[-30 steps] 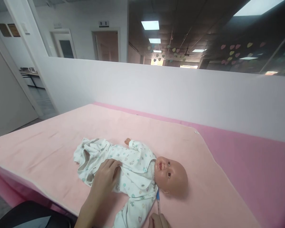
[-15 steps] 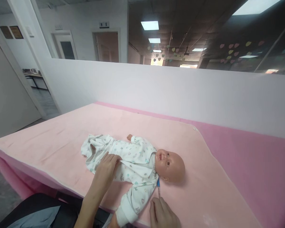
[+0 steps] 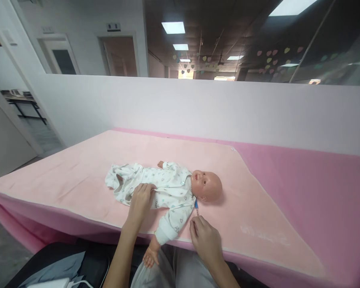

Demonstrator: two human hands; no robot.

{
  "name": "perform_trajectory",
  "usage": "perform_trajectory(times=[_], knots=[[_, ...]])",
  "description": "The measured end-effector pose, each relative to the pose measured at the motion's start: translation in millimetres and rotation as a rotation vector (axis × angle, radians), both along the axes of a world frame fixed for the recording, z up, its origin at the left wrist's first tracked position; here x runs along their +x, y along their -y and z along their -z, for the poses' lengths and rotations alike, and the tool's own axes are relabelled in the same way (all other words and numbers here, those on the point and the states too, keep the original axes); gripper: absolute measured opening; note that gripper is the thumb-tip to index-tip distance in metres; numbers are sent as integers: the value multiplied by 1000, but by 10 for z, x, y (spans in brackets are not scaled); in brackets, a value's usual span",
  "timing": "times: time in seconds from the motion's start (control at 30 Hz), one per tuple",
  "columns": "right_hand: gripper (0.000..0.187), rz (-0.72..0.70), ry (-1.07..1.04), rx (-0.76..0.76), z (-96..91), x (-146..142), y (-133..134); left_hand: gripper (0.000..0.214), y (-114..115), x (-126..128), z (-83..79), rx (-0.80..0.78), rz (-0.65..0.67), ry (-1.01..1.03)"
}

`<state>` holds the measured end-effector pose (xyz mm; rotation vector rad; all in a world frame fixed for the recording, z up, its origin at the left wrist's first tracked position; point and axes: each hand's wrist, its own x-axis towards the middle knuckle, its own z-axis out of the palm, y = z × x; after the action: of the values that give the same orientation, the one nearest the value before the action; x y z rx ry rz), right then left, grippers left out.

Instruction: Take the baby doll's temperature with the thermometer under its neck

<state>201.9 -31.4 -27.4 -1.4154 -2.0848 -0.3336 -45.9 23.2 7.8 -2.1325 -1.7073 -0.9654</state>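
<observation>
A baby doll (image 3: pixel 208 186) lies on its back, head to the right, dressed in a white printed baby outfit (image 3: pixel 168 188). Its near arm hangs past the table edge, with the doll's hand (image 3: pixel 151 256) over my lap. My left hand (image 3: pixel 142 198) rests at the doll's middle, fingers closed on the outfit's front edge. By the doll's neck, a thin strip with a blue end (image 3: pixel 196 205) runs from the collar toward me. My right hand (image 3: pixel 205 238) is closed at the strip's near end, its fingertips pinched together; what exactly the strip is, I cannot tell.
A peach cloth (image 3: pixel 78 176) covers the table over a pink cover (image 3: pixel 318 192). Behind stands a white half wall (image 3: pixel 183 106) with glass above. The table's near edge borders my lap. A black seat (image 3: pixel 93 260) with a white device (image 3: pixel 49 283) is at lower left.
The view has shifted, so the doll appears smaller and higher, and my lap and the doll's hand now show. Both hands keep about the same places on the outfit and by the strip.
</observation>
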Motion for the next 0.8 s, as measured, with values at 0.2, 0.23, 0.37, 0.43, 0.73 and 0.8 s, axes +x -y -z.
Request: perform_trajectory(times=[0.2, 0.23, 0.37, 0.43, 0.73, 0.8], knots=[[26, 23, 8, 15, -4, -12, 25, 20, -67, -47, 13, 157, -8, -5], [26, 29, 7, 22, -1, -14, 28, 22, -84, -53, 3, 175, -19, 6], [28, 43, 1, 45, 12, -20, 38, 27, -114, -74, -66, 164, 17, 43], [28, 46, -1, 47, 13, -19, 43, 28, -93, -72, -100, 149, 74, 41], [27, 11, -9, 18, 29, 6, 47, 34, -42, 1, -34, 21, 136, 65], [26, 2, -12, 17, 51, 16, 44, 33, -95, 16, 16, 2, 112, 36]])
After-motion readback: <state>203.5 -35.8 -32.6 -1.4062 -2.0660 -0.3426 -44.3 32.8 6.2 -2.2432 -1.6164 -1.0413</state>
